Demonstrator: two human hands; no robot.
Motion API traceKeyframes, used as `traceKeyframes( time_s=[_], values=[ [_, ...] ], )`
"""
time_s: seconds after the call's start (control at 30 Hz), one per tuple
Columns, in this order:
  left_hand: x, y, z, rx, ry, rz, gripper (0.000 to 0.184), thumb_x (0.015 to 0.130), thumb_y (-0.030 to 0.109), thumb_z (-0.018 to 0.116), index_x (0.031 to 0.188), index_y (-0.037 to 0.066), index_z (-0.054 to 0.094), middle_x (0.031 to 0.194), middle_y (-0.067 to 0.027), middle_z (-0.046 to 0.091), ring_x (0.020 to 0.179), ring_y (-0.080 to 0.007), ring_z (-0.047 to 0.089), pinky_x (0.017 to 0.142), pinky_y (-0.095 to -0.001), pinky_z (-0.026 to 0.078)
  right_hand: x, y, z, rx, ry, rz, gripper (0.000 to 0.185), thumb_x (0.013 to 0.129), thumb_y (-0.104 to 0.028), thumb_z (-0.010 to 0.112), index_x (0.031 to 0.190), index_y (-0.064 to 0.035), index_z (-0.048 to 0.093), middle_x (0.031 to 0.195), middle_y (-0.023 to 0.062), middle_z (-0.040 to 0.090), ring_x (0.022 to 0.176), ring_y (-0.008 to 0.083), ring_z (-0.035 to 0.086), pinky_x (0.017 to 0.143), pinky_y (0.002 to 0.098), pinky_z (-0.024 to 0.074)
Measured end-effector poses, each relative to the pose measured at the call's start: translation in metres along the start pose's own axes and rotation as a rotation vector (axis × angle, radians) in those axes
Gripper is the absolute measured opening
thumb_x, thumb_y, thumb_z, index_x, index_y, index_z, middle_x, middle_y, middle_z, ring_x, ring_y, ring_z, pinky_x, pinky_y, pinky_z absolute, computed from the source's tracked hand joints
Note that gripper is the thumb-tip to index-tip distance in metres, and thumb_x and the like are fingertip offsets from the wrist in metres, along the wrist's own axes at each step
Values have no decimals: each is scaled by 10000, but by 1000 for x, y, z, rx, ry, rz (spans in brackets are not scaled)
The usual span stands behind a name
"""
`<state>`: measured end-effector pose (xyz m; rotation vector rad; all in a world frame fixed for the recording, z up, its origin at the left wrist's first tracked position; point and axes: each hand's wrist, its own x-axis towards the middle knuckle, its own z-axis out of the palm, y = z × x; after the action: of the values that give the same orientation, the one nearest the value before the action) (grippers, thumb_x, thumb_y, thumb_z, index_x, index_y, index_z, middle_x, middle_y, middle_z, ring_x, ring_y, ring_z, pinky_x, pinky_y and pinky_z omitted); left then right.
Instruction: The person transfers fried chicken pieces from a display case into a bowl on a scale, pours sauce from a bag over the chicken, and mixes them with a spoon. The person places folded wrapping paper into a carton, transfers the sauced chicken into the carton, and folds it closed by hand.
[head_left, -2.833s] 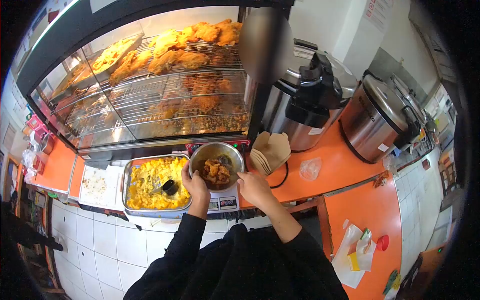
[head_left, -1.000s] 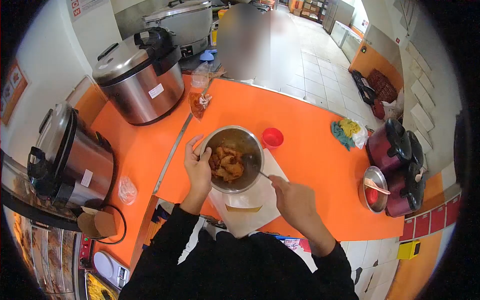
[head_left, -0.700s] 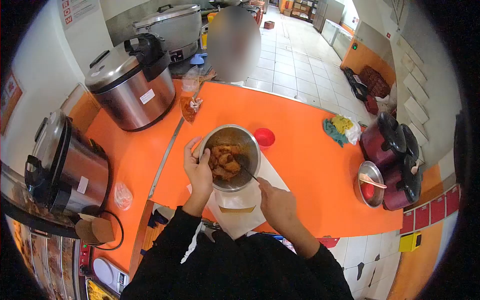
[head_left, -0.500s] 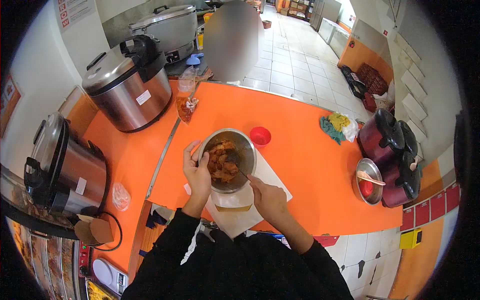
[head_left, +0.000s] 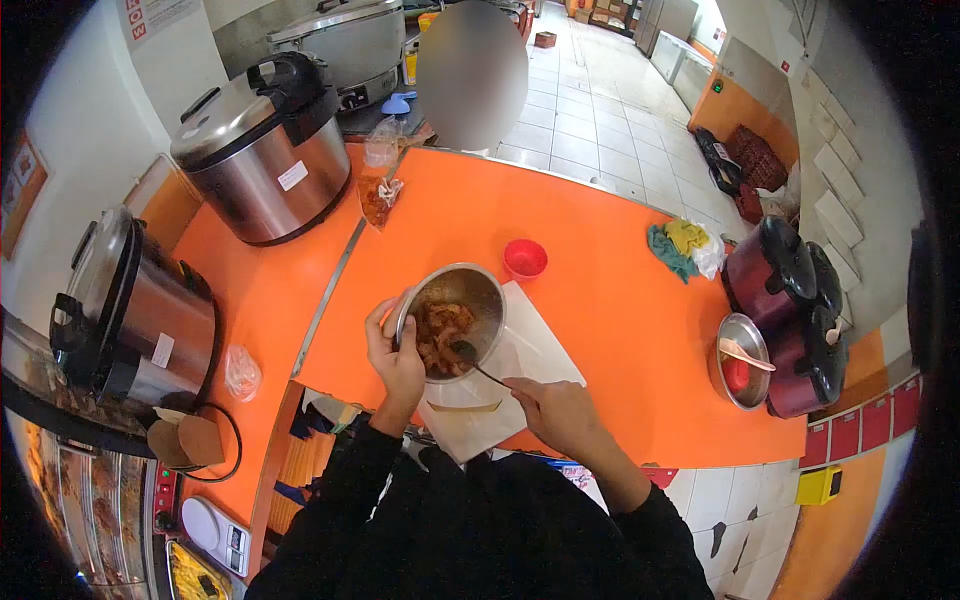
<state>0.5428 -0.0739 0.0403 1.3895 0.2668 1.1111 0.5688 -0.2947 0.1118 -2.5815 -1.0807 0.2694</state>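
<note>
A steel bowl (head_left: 492, 300) is tilted over the table, with orange-brown sauced food (head_left: 440, 330) inside, perhaps meat pieces. My left hand (head_left: 396, 355) grips the bowl's left side, thumb over the rim. In my right hand (head_left: 556, 408), closed round its handle, is a dark spoon (head_left: 488, 374); its head lies in the food at the bowl's lower right. Beneath the bowl, white paper sheets (head_left: 535, 355) lie on the orange table. A small red bowl (head_left: 525, 260) sits just beyond the paper.
Large steel rice cookers (head_left: 265, 165) stand on the left. At the right are dark red lidded pots (head_left: 770, 265), a steel bowl (head_left: 741, 335) with a pink spoon, and cloths (head_left: 680, 248). A bag of red food (head_left: 376, 200) lies at the back left. A kitchen scale (head_left: 215, 532) is low left.
The bowl is tilted more and sits slightly left. My right hand has moved right and down, drawing the spoon toward the bowl's near rim, so its head now shows.
</note>
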Motion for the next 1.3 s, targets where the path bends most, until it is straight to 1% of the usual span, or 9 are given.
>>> traceKeyframes(
  time_s=[0.27, 0.37, 0.47, 0.73, 0.83, 0.87, 1.07, 1.23, 1.3],
  values=[
    [-6, 2, -2, 41, -60, 55, 246, 921, -30, 498, 1156, -16, 427, 1205, -240, 575, 1156, -254, 543, 989, -350, 404, -6, -3, -3, -18, -8, 18, 264, 895, -194, 496, 1120, -143, 625, 715, 163, 654, 645, 328, 648, 563, 451, 497],
    [-11, 0, -6, 36, -77, 64, 234, 920, -32, 499, 1143, -14, 429, 1211, -249, 566, 1161, -268, 541, 1004, -363, 394, -14, 0, -5, -18, 17, -12, 255, 891, -198, 512, 1109, -144, 634, 719, 160, 653, 645, 326, 646, 554, 440, 494],
    [-14, -8, -9, 77, -64, 137, 267, 912, -34, 519, 1157, 7, 418, 1202, -215, 579, 1144, -220, 544, 983, -324, 400, -20, 2, -13, -29, 53, 0, 236, 893, -209, 533, 1087, -155, 655, 720, 145, 651, 653, 319, 643, 546, 422, 489],
    [-20, -6, -7, 94, -113, 196, 259, 915, -50, 493, 1153, 2, 405, 1238, -244, 549, 1191, -267, 518, 1027, -364, 369, 7, -4, 8, 8, 226, -12, 274, 894, -207, 522, 1149, -163, 613, 704, 127, 641, 614, 310, 631, 537, 424, 485],
    [-18, -4, -4, 131, -102, 250, 253, 916, -62, 479, 1149, 4, 404, 1234, -246, 549, 1210, -279, 505, 1038, -368, 360, 7, -9, 30, 10, 86, -77, 385, 856, -184, 523, 1240, -168, 518, 730, 119, 644, 626, 318, 643, 552, 451, 501],
    [-18, -4, -4, 149, -94, 269, 251, 917, -66, 474, 1147, 4, 404, 1234, -247, 549, 1217, -281, 500, 1041, -369, 357, 3, -9, 32, -13, 96, -80, 346, 865, -184, 523, 1210, -163, 544, 702, 117, 634, 605, 306, 637, 530, 437, 494],
    [-18, 2, -9, 45, 9, 123, 237, 911, -73, 472, 1131, -10, 409, 1251, -257, 533, 1229, -287, 488, 1042, -373, 347, -22, -8, 21, -111, 50, -90, 283, 887, -175, 508, 1154, -144, 595, 656, 108, 621, 565, 286, 625, 473, 402, 477],
    [-21, 2, -9, 60, 6, 146, 245, 906, -74, 480, 1131, -4, 412, 1231, -252, 547, 1214, -279, 502, 1029, -363, 364, -24, -5, -2, -44, 110, -57, 298, 903, -169, 470, 1177, -146, 585, 689, 104, 633, 586, 291, 633, 488, 402, 484],
    [-23, 3, -6, 28, 13, 116, 261, 906, -65, 492, 1143, 5, 410, 1228, -248, 550, 1199, -265, 510, 1016, -355, 377, -17, -5, 5, -152, 56, 14, 312, 894, -162, 471, 1186, -150, 582, 701, 101, 632, 589, 294, 634, 493, 403, 488]
  ],
)
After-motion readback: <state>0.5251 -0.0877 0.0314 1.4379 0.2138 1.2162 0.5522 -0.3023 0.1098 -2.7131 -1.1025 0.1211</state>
